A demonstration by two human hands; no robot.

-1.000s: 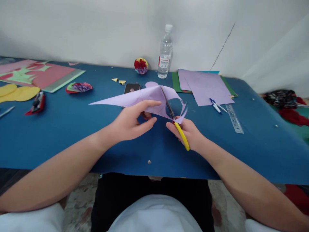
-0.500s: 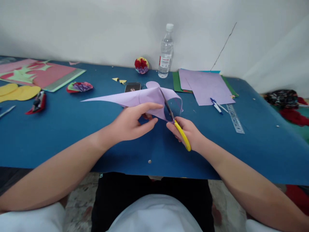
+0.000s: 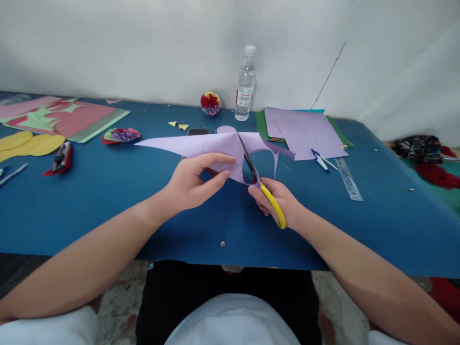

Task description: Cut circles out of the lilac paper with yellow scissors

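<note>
While the purple paper [image 3: 223, 143] hangs above the table [image 3: 230, 220], its long axis roughly along the near edge, the left hand [image 3: 192, 182], thumb and forefinger parted, holds it from the near side, and the right hand [image 3: 287, 203], curled round scissors [image 3: 269, 195], is nearer its cut end.

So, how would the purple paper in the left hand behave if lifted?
The purple paper is probably light, as it looks thin. It seems somewhat stiff, since its pointed end juts past the left hand without much sagging. The narrow, curling strip near the scissors would likely flop or tear more easily.
</note>
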